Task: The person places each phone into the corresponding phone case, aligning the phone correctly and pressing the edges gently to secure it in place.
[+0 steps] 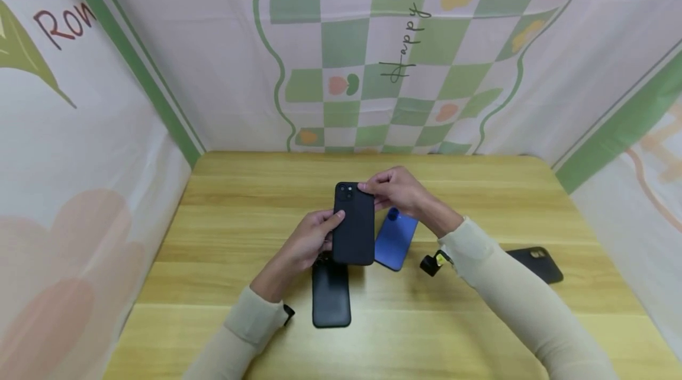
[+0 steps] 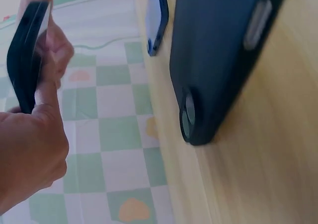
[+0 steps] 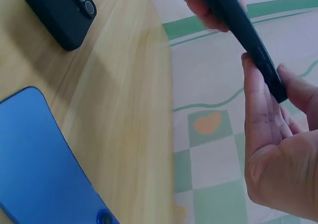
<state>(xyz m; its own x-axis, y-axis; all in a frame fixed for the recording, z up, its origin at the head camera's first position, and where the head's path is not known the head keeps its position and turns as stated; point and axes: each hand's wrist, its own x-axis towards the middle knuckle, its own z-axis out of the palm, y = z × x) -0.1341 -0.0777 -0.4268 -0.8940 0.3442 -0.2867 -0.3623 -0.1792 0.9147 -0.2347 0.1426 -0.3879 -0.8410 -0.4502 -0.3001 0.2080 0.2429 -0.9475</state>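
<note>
Held phone (image 1: 356, 235), black, is up off the table (image 1: 240, 208), camera end away from the person, back facing the head camera. Left hand (image 1: 311, 237) grips its left edge, thumb on the back. Right hand (image 1: 398, 192) pinches the upper right corner, thumb on the back, fingers behind; right wrist view shows the phone edge-on with side buttons, between thumb and fingers. Second phone (image 1: 331, 300), also black, lies on the table below, top end partly covered by the held one in head view. Blue phone (image 1: 395, 244) lies just right of that, camera end partly under the right hand's line of sight. Black case (image 1: 540, 264) sits well apart at right, partly hidden by the right sleeve (image 1: 511, 291). Checked green-white cloth (image 1: 343, 51) hangs behind the table.
</note>
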